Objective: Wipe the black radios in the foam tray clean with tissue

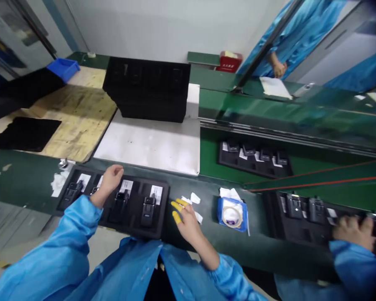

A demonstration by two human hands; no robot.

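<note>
My left hand (pixel 111 177) rests on the far edge of the black tray (pixel 113 200) in front of me. Its fingers curl over the tray's rim, but I cannot tell if the grip is tight or loose. The tray lies on the green surface (pixel 25 179) and holds small black devices (pixel 148 211) with white paper slips (pixel 156 193) beside them. My right hand (pixel 186 221) lies flat and open, just right of the tray, holding nothing. Two of its fingers wear yellow finger covers (pixel 176 211). Small white scraps (pixel 194 198) lie by those fingertips. Farther right sits a blue pack of wipes (pixel 232 213). Another person's hand (pixel 352 232) touches a second tray (pixel 303 217).
</note>
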